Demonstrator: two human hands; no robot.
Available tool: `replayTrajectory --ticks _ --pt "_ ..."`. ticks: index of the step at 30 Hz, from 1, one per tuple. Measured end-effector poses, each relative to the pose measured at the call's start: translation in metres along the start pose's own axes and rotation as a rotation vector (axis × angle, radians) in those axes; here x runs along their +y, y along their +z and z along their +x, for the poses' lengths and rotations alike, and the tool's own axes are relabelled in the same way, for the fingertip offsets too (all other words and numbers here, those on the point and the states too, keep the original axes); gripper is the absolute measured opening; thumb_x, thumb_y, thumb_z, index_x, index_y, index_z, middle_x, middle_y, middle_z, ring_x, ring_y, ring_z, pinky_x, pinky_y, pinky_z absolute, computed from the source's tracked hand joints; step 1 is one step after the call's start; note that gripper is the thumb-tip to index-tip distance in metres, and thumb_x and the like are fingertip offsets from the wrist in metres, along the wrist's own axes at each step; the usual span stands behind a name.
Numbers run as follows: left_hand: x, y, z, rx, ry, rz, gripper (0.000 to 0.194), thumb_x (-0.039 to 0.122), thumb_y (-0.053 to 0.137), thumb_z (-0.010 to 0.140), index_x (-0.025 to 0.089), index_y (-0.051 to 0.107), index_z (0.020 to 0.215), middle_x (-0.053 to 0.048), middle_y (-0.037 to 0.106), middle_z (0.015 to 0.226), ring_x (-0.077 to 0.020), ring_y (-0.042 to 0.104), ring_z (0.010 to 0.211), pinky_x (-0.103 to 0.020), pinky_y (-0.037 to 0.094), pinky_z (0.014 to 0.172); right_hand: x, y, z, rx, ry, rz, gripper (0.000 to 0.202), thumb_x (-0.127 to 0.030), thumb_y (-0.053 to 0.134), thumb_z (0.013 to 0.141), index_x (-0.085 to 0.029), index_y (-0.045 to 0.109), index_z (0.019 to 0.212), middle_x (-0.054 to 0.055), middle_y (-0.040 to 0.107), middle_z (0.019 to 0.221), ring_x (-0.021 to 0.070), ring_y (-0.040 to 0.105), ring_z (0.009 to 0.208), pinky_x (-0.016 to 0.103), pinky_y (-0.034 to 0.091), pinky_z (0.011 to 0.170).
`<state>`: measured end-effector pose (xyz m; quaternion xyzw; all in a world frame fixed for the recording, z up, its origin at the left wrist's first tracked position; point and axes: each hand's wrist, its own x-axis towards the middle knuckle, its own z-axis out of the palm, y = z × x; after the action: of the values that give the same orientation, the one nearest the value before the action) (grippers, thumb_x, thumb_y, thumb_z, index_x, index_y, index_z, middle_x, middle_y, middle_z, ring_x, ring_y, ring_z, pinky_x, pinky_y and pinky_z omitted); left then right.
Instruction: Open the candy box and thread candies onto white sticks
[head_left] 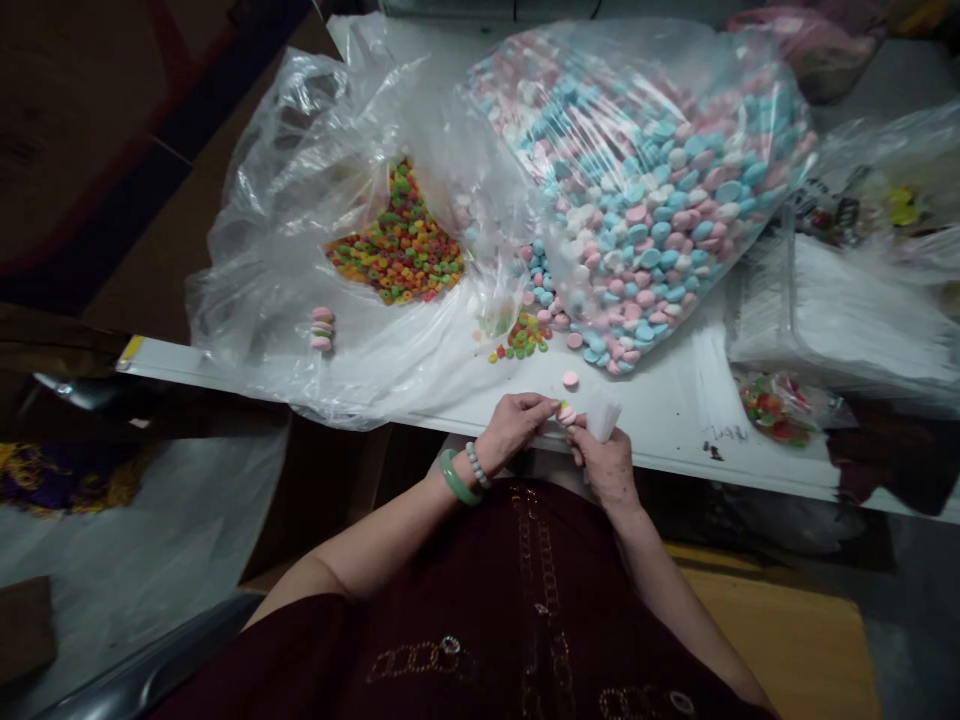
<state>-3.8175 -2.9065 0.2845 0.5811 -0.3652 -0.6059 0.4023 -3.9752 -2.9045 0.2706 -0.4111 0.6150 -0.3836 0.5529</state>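
Observation:
My left hand (517, 422), wearing a green bangle and a beaded bracelet, is closed in a pinch on a small yellow-green candy (564, 406). Directly below that piece, a pink candy (568, 416) sits at the fingertips of my right hand (609, 468). My right hand is closed, and also grips a bundle of thin white pieces (602, 413), perhaps sticks or sleeves. A loose pink candy (571, 380) lies just beyond my fingers. Near it is a small pile of green, yellow and red ring candies (525, 338).
Behind stands a big clear bag of pink, blue and white candies (652, 230). An open plastic bag holds colourful ring candies (409, 250). A stacked candy stick (322, 328) lies on the left. White sleeves (862, 300) fill a clear box at right, beside a small candy packet (780, 408).

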Motion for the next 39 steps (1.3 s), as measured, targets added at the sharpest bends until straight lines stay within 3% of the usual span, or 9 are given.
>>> replayTrajectory --ticks 3,7,9,14,21,28,31,35,39 --pt "-0.004 -0.019 0.006 0.183 0.225 0.463 0.019 0.037 0.062 0.084 0.02 0.071 0.085 -0.002 0.06 0.076 -0.0131 0.054 0.069 -0.024 0.038 0.062 -0.001 -0.011 0.011 0.159 0.011 0.096 0.024 -0.032 0.072 0.061 -0.015 0.064 0.075 -0.005 0.053 0.048 0.0063 0.039 0.036 0.021 0.028 0.034" --pt "-0.011 -0.03 0.016 0.034 0.405 0.902 0.016 0.025 0.053 0.09 0.022 0.069 0.088 -0.003 0.056 0.087 -0.0141 0.051 0.073 -0.026 0.038 0.067 0.001 -0.021 0.022 0.222 0.049 0.158 0.026 -0.03 0.074 0.056 -0.015 0.061 0.072 -0.006 0.053 0.047 0.0055 0.037 0.033 0.019 0.025 0.032" --pt "-0.011 -0.025 0.023 -0.002 0.433 0.914 0.019 0.022 0.048 0.092 0.019 0.065 0.082 -0.002 0.053 0.084 -0.0138 0.049 0.071 -0.026 0.038 0.067 0.004 -0.021 0.023 0.218 0.078 0.172 0.027 -0.031 0.074 0.056 -0.015 0.061 0.073 -0.005 0.053 0.046 0.0055 0.037 0.032 0.019 0.023 0.031" --pt "-0.003 0.0 0.047 0.113 0.493 0.78 0.021 0.02 0.046 0.094 0.018 0.059 0.078 -0.003 0.052 0.082 -0.014 0.05 0.076 -0.025 0.038 0.07 0.009 -0.022 0.025 0.22 0.101 0.231 0.029 -0.031 0.076 0.056 -0.015 0.061 0.075 -0.005 0.054 0.047 0.005 0.037 0.032 0.019 0.022 0.031" --pt "-0.017 0.002 0.05 0.051 0.582 1.066 0.018 0.022 0.044 0.096 0.019 0.06 0.089 -0.005 0.055 0.089 -0.0175 0.049 0.084 -0.028 0.037 0.072 0.007 -0.023 0.025 0.193 0.131 0.262 0.029 -0.031 0.076 0.056 -0.014 0.061 0.076 -0.005 0.054 0.047 0.0049 0.037 0.033 0.019 0.024 0.032" --pt "-0.003 0.008 0.057 0.183 0.504 0.709 0.006 0.019 0.052 0.09 0.018 0.057 0.093 -0.001 0.058 0.084 -0.0136 0.052 0.076 -0.026 0.042 0.071 0.008 -0.021 0.027 0.209 0.14 0.264 0.029 -0.03 0.076 0.057 -0.015 0.061 0.076 -0.005 0.055 0.047 0.0049 0.037 0.032 0.019 0.023 0.031" --pt "0.001 0.018 0.065 0.075 0.59 0.749 0.013 0.019 0.048 0.093 0.018 0.061 0.097 -0.004 0.058 0.093 -0.0134 0.053 0.081 -0.025 0.044 0.075 0.008 -0.021 0.026 0.212 0.129 0.269 0.029 -0.031 0.076 0.056 -0.015 0.061 0.075 -0.005 0.054 0.046 0.0048 0.037 0.032 0.019 0.023 0.031" --pt "-0.004 0.024 0.068 -0.129 0.663 1.019 0.02 0.021 0.043 0.096 0.017 0.063 0.092 -0.006 0.059 0.096 -0.0172 0.053 0.088 -0.028 0.045 0.079 0.007 -0.021 0.026 0.204 0.136 0.276 0.03 -0.031 0.076 0.056 -0.015 0.061 0.077 -0.005 0.054 0.047 0.0048 0.037 0.033 0.019 0.023 0.032" --pt "-0.011 0.019 0.063 -0.171 0.665 1.044 0.02 0.016 0.048 0.092 0.018 0.065 0.103 -0.007 0.062 0.1 -0.0193 0.054 0.094 -0.03 0.045 0.084 0.008 -0.022 0.026 0.188 0.12 0.257 0.027 -0.031 0.074 0.059 -0.015 0.061 0.076 -0.006 0.051 0.047 0.005 0.036 0.033 0.02 0.023 0.033"
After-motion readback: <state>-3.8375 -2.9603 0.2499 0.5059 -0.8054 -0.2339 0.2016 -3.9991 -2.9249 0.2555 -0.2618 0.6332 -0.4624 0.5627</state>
